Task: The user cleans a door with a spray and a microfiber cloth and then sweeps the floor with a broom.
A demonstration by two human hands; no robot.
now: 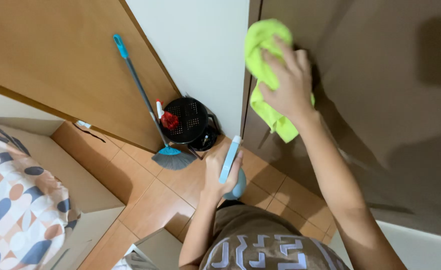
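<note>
Pressing a bright yellow-green cloth (265, 65) flat against the brown door (380, 100), the right hand (288, 82) has its fingers (280, 52) spread over the bunched fabric, pinning it to the wood near the door's left edge rather than clenching it. The step in hand looks like wiping the door face. The left hand (220, 172) hangs lower, near the waist, with its fingers curled tight around a pale blue spray bottle (232, 167), nozzle end up and the rounded body below the palm. As a judgement, the next move calls for steady pressure while the cloth slides across the panel, and the bottle would have to be lifted and aimed at the wood if more liquid is wanted. The cloth looks soft and thick, crumpled at the top, with a loose corner hanging below the wrist; whether it is damp cannot be told. In the corner by the white wall (205, 45) a broom (145, 105) with a teal handle tip and grey bristles leans against a wooden panel (55, 55), beside a black perforated bin (188, 122) and a small red-and-white sprayer (166, 117). A patterned bed cover (15, 200) shows at the lower left above the orange tiled floor (150, 200).
</note>
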